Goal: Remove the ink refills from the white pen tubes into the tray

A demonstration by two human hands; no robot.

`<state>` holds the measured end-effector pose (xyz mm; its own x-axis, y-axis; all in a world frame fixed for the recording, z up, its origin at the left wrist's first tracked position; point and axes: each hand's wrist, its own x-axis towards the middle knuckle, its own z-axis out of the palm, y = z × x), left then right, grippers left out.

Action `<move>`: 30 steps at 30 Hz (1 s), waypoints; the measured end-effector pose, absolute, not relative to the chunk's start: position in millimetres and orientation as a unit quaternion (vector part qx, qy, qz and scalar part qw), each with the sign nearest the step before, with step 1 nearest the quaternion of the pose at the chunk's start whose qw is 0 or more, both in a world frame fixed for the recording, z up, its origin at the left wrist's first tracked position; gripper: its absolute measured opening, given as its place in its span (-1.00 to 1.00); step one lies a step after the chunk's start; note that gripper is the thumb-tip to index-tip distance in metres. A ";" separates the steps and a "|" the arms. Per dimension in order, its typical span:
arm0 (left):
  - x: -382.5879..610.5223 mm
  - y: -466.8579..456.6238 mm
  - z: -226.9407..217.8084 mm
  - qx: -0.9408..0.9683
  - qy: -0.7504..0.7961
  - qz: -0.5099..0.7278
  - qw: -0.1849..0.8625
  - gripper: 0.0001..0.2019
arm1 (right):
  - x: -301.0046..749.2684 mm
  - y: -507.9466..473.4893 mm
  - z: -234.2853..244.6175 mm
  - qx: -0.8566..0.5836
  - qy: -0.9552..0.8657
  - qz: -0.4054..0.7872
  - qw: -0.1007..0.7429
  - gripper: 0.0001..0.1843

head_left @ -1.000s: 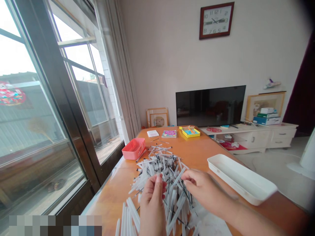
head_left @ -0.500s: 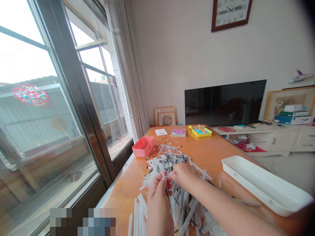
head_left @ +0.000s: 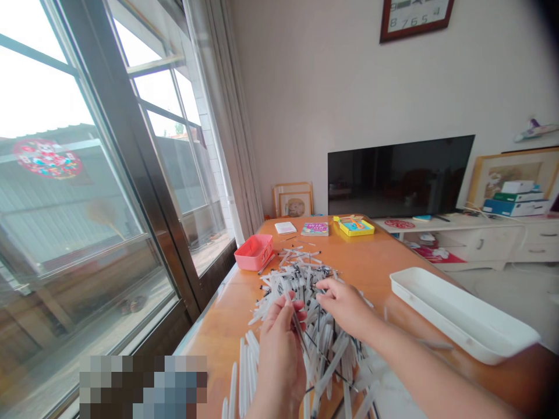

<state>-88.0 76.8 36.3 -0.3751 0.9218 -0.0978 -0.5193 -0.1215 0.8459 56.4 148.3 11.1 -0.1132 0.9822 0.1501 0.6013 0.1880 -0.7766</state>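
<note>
My left hand (head_left: 279, 334) is closed around a translucent white pen barrel (head_left: 286, 288), which points up and away over the pile. A dark thin rod runs below its fingers; whether they hold it too I cannot tell. To its right, my right hand (head_left: 343, 302) hovers over the heap with thumb and forefinger pinched; anything between them is too small to make out. Beneath both hands spreads a heap of pen parts (head_left: 325, 349), with clear barrels, thin dark refills and small black pieces. Several white barrels (head_left: 248, 364) lie side by side left of my left forearm.
A pink basket (head_left: 253, 254) stands at the table's left edge. On the right is a long white tray (head_left: 463, 317). Farther back lie a white pad (head_left: 285, 227), a colourful book (head_left: 315, 229) and a yellow box (head_left: 356, 227). Glass doors (head_left: 144, 192) line the left.
My right hand has drawn slightly right and up, away from my left hand, widening the gap between them. My left hand keeps its grip on the pen barrel. The view has tilted down a little.
</note>
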 end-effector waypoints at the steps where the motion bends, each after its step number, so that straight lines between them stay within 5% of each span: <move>1: -88.2 76.6 38.8 0.235 0.424 0.712 0.508 -0.60 | 60.7 140.8 10.7 -0.568 -0.683 0.303 0.345 -0.61; 9: -86.8 76.4 48.2 0.228 0.404 0.719 0.518 -0.58 | 91.9 64.7 3.8 -0.520 -0.441 0.591 0.431 -0.74; 18: -92.3 78.6 33.4 0.228 0.371 0.709 0.554 -0.59 | 117.0 65.9 -32.7 -0.614 -0.661 0.320 0.290 -0.87; 30: -91.4 81.4 24.4 0.259 0.411 0.681 0.548 -0.61 | 72.3 102.1 7.6 -0.649 -0.744 0.100 0.128 -0.79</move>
<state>-91.4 81.4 24.4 -0.2657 0.9592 -0.0970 -0.5326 -0.0622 0.8441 72.3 102.1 7.6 -0.1258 0.9901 0.0615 0.9388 0.1389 -0.3152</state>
